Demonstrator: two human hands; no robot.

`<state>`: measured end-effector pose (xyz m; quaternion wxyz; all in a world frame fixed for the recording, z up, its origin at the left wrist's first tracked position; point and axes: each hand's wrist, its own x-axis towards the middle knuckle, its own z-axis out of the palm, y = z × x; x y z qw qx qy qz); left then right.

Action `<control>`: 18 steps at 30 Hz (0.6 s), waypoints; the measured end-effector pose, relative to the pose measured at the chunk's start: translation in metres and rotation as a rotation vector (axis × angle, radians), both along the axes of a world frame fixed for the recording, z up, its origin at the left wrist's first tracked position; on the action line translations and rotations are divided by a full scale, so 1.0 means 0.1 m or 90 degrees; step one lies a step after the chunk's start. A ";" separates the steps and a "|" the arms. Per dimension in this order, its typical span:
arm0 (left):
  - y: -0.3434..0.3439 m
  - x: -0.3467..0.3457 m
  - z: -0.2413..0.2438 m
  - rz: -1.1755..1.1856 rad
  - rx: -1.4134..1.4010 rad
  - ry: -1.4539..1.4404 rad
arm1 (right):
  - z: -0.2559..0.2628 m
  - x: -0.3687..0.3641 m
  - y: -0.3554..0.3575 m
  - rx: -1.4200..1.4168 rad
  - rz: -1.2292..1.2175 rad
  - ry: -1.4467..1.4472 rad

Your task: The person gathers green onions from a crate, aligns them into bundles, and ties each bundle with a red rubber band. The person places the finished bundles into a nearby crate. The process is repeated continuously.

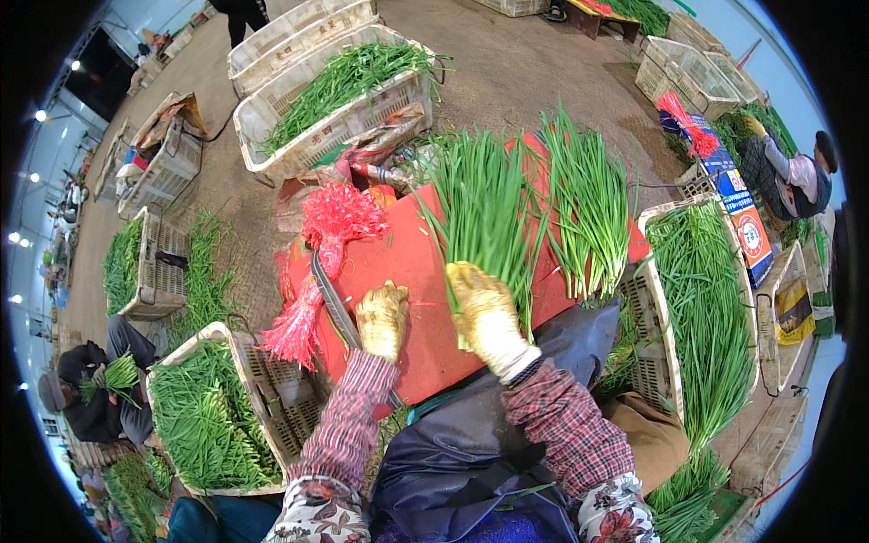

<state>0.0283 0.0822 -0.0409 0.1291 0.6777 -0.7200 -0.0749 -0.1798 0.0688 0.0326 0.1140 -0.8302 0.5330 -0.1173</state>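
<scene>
My right hand, in a yellow-coated glove, grips the lower part of a bunch of long green leafy stalks on a red board. My left hand, gloved alike, rests with curled fingers on the board's left part; whether it holds anything is hidden. Beside that hand, a dark strap crosses a bundle of pink-red plastic ties at the board's left edge. A second bunch of stalks with pale lower ends lies at the board's right.
Crates of greens stand to the left, right and beyond the board. A person holding greens sits at far left; another person sits at far right. Loose greens lie on the floor.
</scene>
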 end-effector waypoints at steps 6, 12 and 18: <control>-0.36 0.03 0.18 0.130 -0.173 0.199 | -0.30 -0.56 0.02 0.102 -0.008 -0.136; -0.89 -0.80 0.65 -0.136 -0.203 0.448 | -0.27 -0.46 0.00 0.102 0.022 -0.084; -1.38 -1.30 0.19 0.148 -0.154 0.305 | -0.21 -0.43 -0.03 0.098 0.010 -0.084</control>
